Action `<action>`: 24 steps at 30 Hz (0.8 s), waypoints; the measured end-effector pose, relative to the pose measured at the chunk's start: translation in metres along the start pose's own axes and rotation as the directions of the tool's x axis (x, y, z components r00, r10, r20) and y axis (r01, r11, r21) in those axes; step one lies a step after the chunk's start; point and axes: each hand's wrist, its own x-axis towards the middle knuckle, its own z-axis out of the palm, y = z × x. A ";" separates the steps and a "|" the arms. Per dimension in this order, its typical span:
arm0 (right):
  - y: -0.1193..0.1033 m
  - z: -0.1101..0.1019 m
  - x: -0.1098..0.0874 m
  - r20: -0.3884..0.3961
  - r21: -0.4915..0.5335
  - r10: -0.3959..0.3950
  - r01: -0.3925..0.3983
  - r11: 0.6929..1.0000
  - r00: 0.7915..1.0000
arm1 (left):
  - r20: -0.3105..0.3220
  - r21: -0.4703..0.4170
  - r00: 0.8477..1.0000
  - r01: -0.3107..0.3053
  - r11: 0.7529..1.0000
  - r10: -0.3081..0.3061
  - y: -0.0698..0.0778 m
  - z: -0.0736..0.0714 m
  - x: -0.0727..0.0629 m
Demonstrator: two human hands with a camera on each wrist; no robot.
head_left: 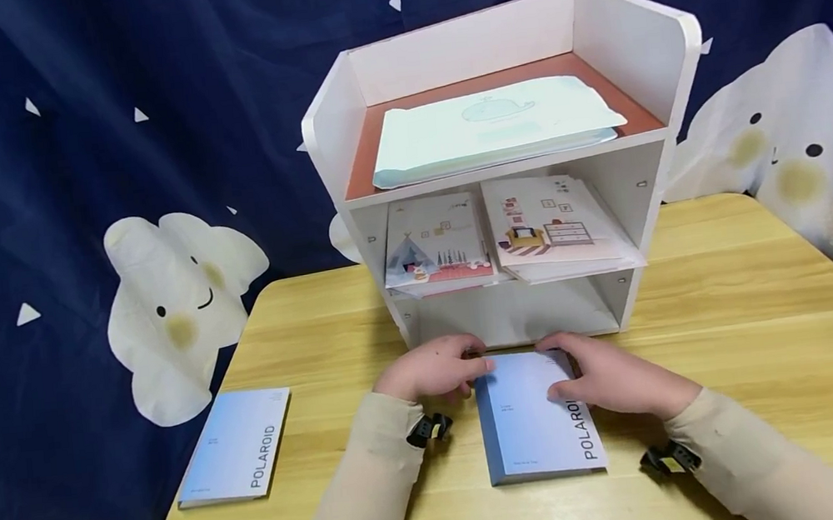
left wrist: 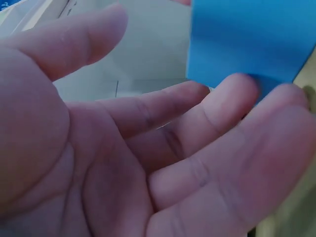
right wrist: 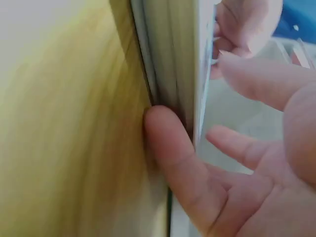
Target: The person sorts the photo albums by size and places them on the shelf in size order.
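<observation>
The left hand is spread and unclenched, with its fingertips at the spine's upper end and its thumb apart; whether those fingertips touch is hard to tell. The thick pale-blue album lettered POLAROID lies flat on the yellow wood-grained surface, just before the shelf's base, spine to the left. The right hand is also extended rather than clenched: one fingertip rests against the page edges and the thumb lies over the cover.

The step in hand looks like steadying the album from both sides. For that, fingers set low on the spine and page edges, with matched pressure, should keep it level; a light thumb should stop the loose cover from lifting. Knuckles need care beside the shelf.

Further materials, from the left: a dark navy cloth curtain, softly creased and printed with white clouds and triangles; a similar flat blue-white album, a slim rectangle; a white panel-board shelf unit with rounded corners and a terracotta top shelf, which bears a floppy, pale whale-printed packet. Below lie thin booklets with a tent picture, then a smooth stack with a furniture picture, overhanging slightly.
</observation>
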 end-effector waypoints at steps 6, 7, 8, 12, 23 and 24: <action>0.018 -0.015 -0.011 0.203 0.609 0.010 -0.134 0.782 0.979 | -0.010 0.007 1.000 0.030 1.000 -0.030 0.000 0.008 0.002; 0.022 -0.017 -0.012 0.233 0.672 -0.010 -0.154 0.724 0.972 | -0.011 0.001 0.999 0.038 0.999 -0.038 0.000 0.008 0.002; 0.025 -0.018 -0.013 0.255 0.720 -0.034 -0.166 0.674 0.966 | -0.013 -0.006 0.999 0.045 0.999 -0.045 0.000 0.008 0.002; 0.034 -0.016 -0.013 0.283 0.818 -0.106 -0.182 0.545 0.953 | -0.008 -0.050 0.998 0.057 0.997 -0.058 -0.003 0.009 0.002; 0.036 0.002 -0.010 0.207 0.850 -0.027 -0.166 0.500 0.978 | -0.025 -0.182 0.996 0.077 0.980 -0.083 -0.017 0.020 -0.002; 0.035 0.005 -0.011 0.207 0.844 -0.029 -0.163 0.511 0.978 | -0.026 -0.185 0.996 0.076 0.980 -0.082 -0.018 0.020 -0.002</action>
